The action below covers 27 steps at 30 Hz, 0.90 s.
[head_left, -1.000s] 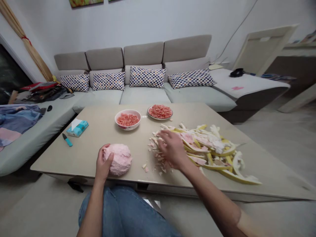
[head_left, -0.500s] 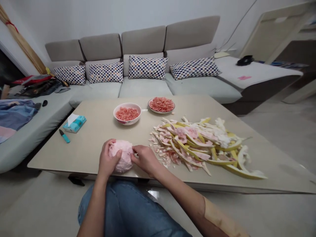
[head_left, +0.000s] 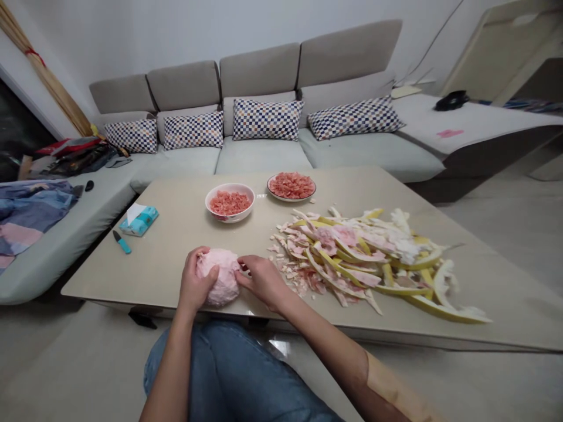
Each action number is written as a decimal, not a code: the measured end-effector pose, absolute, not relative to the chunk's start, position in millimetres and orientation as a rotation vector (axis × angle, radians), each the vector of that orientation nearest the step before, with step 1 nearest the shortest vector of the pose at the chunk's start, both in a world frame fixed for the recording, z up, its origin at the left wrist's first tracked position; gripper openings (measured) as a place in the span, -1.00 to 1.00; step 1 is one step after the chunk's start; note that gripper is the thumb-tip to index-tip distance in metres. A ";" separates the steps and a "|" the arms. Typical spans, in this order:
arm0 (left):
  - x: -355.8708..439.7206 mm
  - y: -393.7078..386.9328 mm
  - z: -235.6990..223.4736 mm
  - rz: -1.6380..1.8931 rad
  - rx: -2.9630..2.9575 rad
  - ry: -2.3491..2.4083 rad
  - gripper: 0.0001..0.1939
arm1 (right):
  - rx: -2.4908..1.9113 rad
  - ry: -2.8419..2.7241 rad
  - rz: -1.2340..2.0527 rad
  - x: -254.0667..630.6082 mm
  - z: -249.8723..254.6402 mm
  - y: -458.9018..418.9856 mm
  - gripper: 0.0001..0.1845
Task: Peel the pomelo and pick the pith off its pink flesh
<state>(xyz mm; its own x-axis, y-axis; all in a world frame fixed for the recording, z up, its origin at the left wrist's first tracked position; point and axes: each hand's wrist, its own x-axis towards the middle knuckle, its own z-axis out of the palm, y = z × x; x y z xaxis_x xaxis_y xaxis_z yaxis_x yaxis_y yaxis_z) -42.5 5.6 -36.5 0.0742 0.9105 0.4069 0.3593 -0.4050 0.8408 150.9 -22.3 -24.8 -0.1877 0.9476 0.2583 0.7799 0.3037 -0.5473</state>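
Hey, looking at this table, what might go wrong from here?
The fruit sits close to the near edge of the table, so it might roll off if the left hand slips. Loose scraps lie beside the right hand, so a sideways sweep could knock some onto the floor.

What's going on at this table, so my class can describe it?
The person's left hand holds a pale pink fruit at the near edge of the table, while the right hand touches its side. A heap of peel lies to the right. Farther back, a bowl and a plate each hold pink pieces. A small knife lies at the left, beside a tissue pack.
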 end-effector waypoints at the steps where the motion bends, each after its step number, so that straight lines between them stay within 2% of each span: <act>1: -43.0 5.5 -36.5 1.324 1.819 1.253 -0.60 | -1.524 -2.057 0.384 151.1 -23.8 -22.4 -0.88; 10: -42.2 7.4 -35.1 1.315 1.834 1.261 -0.61 | -1.631 -2.053 0.263 142.7 -28.4 -12.6 -0.85; 19: -38.0 7.9 -33.8 1.311 1.856 1.267 -0.62 | -1.593 -1.607 0.534 147.4 -36.2 -10.2 -0.87; 23: -42.0 8.1 -36.9 1.336 1.828 1.248 -0.61 | -1.482 -1.680 0.632 154.3 -32.8 -10.9 -0.85; 27: -44.6 7.6 -38.4 1.341 1.807 1.234 -0.59 | -1.447 -1.805 0.561 151.4 -27.2 -13.3 -0.82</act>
<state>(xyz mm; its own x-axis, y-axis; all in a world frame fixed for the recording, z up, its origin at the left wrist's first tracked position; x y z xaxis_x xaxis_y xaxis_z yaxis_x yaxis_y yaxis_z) -44.6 7.6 -38.4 0.0729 0.9070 0.4147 0.3384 -0.4137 0.8452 151.4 -13.3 -27.2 -0.0870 0.9572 0.2761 0.6319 0.2673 -0.7275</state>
